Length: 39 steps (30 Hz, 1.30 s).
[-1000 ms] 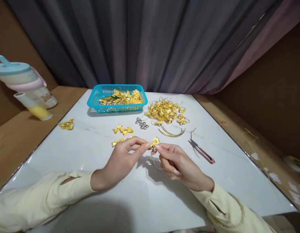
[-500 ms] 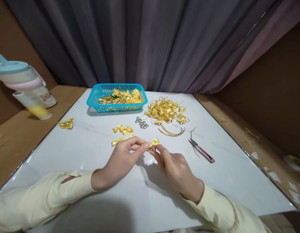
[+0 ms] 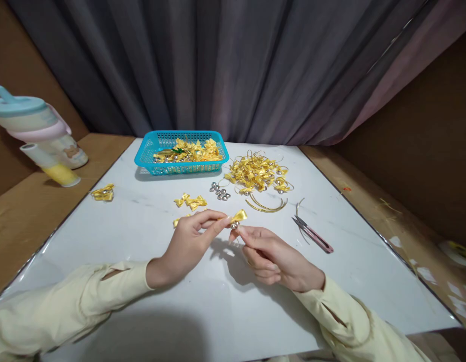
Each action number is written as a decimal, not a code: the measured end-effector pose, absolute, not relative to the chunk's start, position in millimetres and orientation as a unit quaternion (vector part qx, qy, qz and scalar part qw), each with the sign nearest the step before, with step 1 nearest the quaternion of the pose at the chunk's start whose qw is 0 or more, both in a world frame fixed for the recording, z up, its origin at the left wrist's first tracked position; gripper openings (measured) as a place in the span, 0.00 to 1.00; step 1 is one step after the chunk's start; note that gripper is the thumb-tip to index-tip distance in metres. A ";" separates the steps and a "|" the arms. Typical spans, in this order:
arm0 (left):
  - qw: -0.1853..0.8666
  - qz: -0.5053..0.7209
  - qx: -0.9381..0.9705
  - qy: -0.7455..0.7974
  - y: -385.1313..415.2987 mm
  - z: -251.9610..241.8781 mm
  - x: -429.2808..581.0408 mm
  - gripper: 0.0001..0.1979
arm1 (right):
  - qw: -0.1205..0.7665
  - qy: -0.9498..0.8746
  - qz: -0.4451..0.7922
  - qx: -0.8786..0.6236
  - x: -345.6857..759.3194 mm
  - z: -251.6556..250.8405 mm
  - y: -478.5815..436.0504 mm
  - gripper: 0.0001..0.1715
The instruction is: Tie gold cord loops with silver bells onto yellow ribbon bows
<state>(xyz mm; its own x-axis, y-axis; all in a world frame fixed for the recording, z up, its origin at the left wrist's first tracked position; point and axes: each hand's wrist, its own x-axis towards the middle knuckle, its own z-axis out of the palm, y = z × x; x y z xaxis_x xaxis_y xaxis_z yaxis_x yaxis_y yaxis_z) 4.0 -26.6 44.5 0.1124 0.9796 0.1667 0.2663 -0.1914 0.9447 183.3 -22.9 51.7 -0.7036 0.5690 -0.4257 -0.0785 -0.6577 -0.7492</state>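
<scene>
Yellow bow (image 3: 240,216): between my hands, above the table, a silver bell (image 3: 235,225) just beneath it.
Left hand (image 3: 187,244): my thumb and forefinger pinch the bow, hiding its left side.
Right hand (image 3: 270,256): thumb at the bell, other fingers curled; whether I'm pinching anything I can't tell.
Loose bow (image 3: 177,222): partly behind my left hand.
Table (image 3: 142,236): glossy, white, faintly veined.
Curtain (image 3: 202,65): dark folds behind, top cut off.
Cup (image 3: 25,118): cropped at the left edge.
</scene>
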 end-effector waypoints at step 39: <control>0.632 0.369 0.535 0.421 -24.8 52.6 4.9 0.07 | 0.257 -0.825 0.325 -0.385 191.8 34.1 -13.3 0.14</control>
<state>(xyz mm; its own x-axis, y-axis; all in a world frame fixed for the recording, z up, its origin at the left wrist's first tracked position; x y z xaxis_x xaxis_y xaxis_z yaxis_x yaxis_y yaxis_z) 4.9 -24.8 52.6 0.3734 0.9176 -0.1365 -0.0167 0.1538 0.9880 191.8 -13.3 34.1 -0.5710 0.8024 0.1734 0.4688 0.4921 -0.7335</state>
